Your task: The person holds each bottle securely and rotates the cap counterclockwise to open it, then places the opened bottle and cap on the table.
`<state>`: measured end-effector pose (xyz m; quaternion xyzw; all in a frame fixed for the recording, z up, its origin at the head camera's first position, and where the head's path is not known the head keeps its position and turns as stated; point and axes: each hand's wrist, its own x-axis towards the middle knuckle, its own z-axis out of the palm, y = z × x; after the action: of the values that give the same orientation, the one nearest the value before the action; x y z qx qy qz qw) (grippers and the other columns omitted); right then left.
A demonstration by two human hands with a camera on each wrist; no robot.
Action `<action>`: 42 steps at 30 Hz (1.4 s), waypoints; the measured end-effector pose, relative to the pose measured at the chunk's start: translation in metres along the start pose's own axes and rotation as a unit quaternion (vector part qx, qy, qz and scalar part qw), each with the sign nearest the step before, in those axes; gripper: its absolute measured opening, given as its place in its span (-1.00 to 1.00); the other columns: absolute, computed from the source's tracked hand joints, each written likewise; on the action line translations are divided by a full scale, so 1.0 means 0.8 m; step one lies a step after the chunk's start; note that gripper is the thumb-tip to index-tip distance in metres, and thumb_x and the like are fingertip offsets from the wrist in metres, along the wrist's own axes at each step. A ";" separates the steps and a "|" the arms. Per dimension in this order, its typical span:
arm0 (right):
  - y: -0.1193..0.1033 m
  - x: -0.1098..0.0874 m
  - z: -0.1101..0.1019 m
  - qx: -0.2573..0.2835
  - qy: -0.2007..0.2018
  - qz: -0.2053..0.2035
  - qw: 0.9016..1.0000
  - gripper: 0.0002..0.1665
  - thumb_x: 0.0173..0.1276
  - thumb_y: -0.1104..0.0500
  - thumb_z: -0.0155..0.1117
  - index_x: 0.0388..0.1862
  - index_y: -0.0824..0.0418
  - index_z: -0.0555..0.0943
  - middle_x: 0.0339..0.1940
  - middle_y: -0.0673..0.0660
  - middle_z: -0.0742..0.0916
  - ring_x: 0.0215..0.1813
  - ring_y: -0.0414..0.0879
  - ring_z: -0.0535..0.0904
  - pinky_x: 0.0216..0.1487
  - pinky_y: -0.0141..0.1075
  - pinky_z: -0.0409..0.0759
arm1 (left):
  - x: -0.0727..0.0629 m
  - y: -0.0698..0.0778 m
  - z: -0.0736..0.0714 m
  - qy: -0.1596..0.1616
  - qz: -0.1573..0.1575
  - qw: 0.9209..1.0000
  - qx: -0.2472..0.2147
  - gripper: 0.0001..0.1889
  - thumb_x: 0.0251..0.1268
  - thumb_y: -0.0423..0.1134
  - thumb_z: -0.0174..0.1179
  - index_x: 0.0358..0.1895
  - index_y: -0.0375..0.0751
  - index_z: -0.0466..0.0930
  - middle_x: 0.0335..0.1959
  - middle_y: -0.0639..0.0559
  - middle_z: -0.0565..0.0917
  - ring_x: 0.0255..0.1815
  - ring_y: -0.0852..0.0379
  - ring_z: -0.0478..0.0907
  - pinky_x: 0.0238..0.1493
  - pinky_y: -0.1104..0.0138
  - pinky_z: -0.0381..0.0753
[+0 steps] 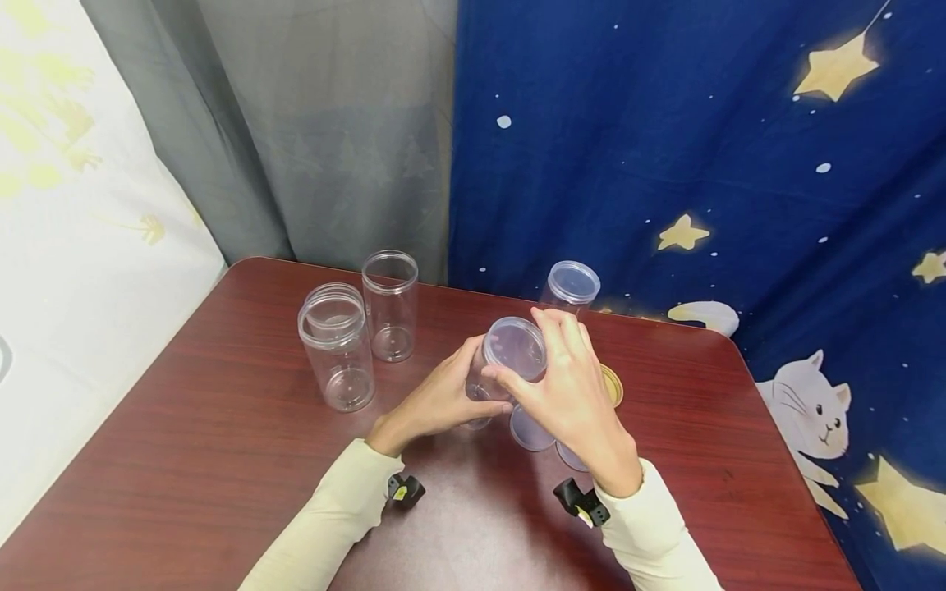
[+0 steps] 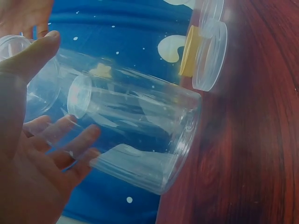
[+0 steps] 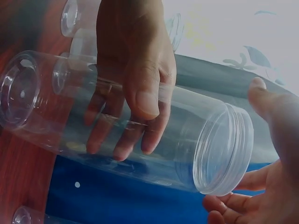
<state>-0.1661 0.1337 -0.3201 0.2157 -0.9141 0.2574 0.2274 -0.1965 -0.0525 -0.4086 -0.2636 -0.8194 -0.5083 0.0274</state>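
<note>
A clear plastic jar [image 1: 484, 392] is tilted above the table between both hands. My left hand [image 1: 443, 394] grips its body, thumb on one side and fingers round the other, as the left wrist view also shows. On the jar's mouth sits a clear lid [image 1: 515, 346]. My right hand [image 1: 572, 386] holds the lid across its rim in the head view. In the right wrist view, its fingers [image 3: 224, 204] lie at the lid's edge and the thumb looks slightly apart. Beneath the hands lie clear lids [image 1: 530, 430] and a gold-coloured lid [image 1: 612, 385], partly hidden by the right hand.
Several open clear jars [image 1: 347, 365] stand upright on the left part of the reddish-brown table [image 1: 222, 410]. Another jar with a clear lid [image 1: 574, 281] stands at the back, behind the right hand. Grey and blue curtains [image 1: 562, 164] hang along the far table edge.
</note>
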 end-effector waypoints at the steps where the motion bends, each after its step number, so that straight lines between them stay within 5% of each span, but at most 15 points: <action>1: -0.001 0.000 0.000 -0.003 -0.001 0.002 1.000 0.09 0.02 -0.35 0.49 0.35 0.31 0.43 0.22 0.18 0.54 0.23 0.08 0.42 0.17 -0.03 0.49 | 0.000 0.000 0.000 -0.001 0.000 1.000 0.001 -0.01 -0.05 0.02 0.55 0.46 -0.06 0.18 0.25 0.10 0.48 0.24 0.20 0.45 0.32 0.15 0.44; 21: -0.001 -0.001 0.001 0.007 -0.022 0.016 1.000 -0.11 0.08 -0.25 0.51 0.27 0.22 0.51 0.15 0.15 0.64 0.12 0.04 0.46 0.02 -0.09 0.53 | -0.002 0.000 -0.001 -0.004 -0.006 1.000 0.005 0.01 -0.06 0.06 0.54 0.48 -0.05 0.16 0.27 0.09 0.48 0.25 0.19 0.45 0.31 0.15 0.44; 42: 0.006 0.001 -0.007 0.062 -0.074 0.002 0.995 -0.20 0.16 -0.11 0.49 0.30 0.22 0.50 0.28 0.13 0.57 0.28 0.01 0.41 0.16 -0.06 0.52 | -0.002 -0.001 -0.002 -0.005 0.009 1.000 0.000 -0.01 -0.06 0.04 0.55 0.46 -0.03 0.18 0.27 0.08 0.49 0.26 0.18 0.45 0.32 0.14 0.44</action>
<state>-0.1674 0.1405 -0.3172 0.2463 -0.9111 0.2969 0.1450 -0.1958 -0.0547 -0.4093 -0.2738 -0.8173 -0.5062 0.0278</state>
